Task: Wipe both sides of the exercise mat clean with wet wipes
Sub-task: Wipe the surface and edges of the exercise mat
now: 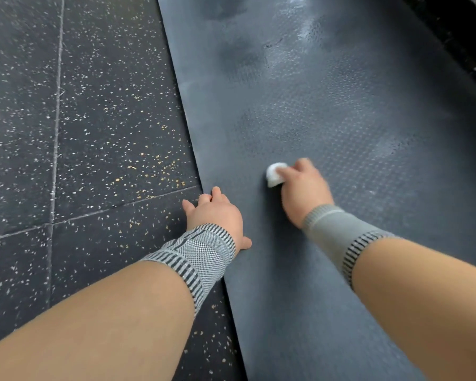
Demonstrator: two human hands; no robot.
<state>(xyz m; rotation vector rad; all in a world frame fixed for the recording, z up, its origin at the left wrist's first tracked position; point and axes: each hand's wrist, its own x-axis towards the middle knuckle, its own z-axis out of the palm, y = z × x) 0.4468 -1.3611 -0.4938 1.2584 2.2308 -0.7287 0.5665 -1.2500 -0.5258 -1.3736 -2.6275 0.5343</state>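
Down on the speckled rubber floor (94, 119) lies the dark exercise mat (341, 119), running away from the viewer with its left edge slanting from the top middle toward the bottom. The right hand (302, 188) grips a balled white wet wipe (276, 174), fingers curled round it, and presses it onto the mat just inside that left edge. The left hand (216, 214) rests at the edge itself — its fingers bent over the border onto the floor, thumb lying on the mat — holding nothing. Both wrists wear grey knitted wrist bands (201, 254). Beyond the wipe the mat stretches wide and bare, with damp, shiny streaks toward the far end. Floor seams cross to the left of the mat; a dark strip (456, 37) borders its far right side.
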